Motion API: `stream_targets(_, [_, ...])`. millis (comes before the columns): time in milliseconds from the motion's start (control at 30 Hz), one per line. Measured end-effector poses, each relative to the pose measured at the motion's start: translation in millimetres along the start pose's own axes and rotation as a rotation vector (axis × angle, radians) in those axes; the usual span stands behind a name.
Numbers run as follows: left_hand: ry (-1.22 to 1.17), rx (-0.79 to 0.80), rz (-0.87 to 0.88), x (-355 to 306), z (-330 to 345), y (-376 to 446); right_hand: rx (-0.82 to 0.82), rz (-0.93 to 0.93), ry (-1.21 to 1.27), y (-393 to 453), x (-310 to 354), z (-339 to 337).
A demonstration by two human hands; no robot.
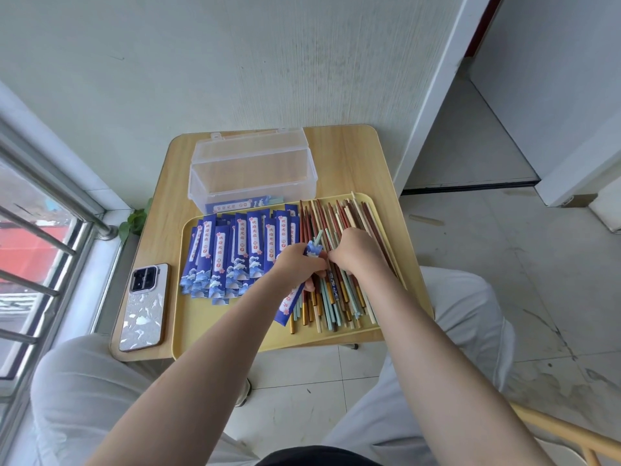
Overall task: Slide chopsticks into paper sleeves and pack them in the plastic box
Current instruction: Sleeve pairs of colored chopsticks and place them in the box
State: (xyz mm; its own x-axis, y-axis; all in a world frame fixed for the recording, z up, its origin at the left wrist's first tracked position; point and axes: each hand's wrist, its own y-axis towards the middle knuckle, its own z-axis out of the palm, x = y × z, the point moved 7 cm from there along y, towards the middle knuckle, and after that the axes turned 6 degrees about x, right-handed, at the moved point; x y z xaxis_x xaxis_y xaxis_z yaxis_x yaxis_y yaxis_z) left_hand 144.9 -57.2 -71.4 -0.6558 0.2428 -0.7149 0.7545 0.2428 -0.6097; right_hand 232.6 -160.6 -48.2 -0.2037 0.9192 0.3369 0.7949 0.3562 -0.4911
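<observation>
Item: yellow tray (208,334), the landmark on the table (353,146).
Left hand (295,264): grip clenched round a blue sleeve (290,306) above the tray's middle, mouth tilted toward the chopsticks, a mint stick apparently entering.
Right hand (353,252): fingers curled into the loose chopsticks (336,297) on the tray's right half, seemingly feeding one in.
Spare sleeves (232,253): tray's left half.
Plastic box (252,169): open behind the tray, with one sleeved pair (238,204) lying in front of it.

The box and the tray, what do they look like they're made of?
Box: clear, glossy plastic, likely rigid; the table's wood grain shows through its walls and hinged lid. Tray: pale yellow with a smooth, even matte surface and a rounded raised rim, probably moulded plastic, though the look leaves that open.
</observation>
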Motion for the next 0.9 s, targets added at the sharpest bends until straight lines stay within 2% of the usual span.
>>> stream_targets(133, [0.003,-0.078,0.044,-3,-12,-4,-0.052,-0.154,0.161,-3,9,-11])
stream_targets(267, [0.199,-0.224,0.055,-3,-40,-9,-0.085,-0.327,0.214,-13,28,-29])
stream_targets(467, [0.507,-0.484,-0.035,7,-91,-28,-0.196,-0.465,0.005,-21,63,-35])
stream_targets(667, [0.579,-0.487,-0.02,11,-100,-34,-0.246,-0.493,-0.189,-29,85,-32])
stream_targets(800, [0.55,-0.472,-0.001,14,-102,-36,-0.253,-0.502,-0.197,-30,91,-36])
stream_targets(900, [0.583,-0.41,0.075,12,-97,-33,-0.251,-0.517,-0.192,-33,94,-38])
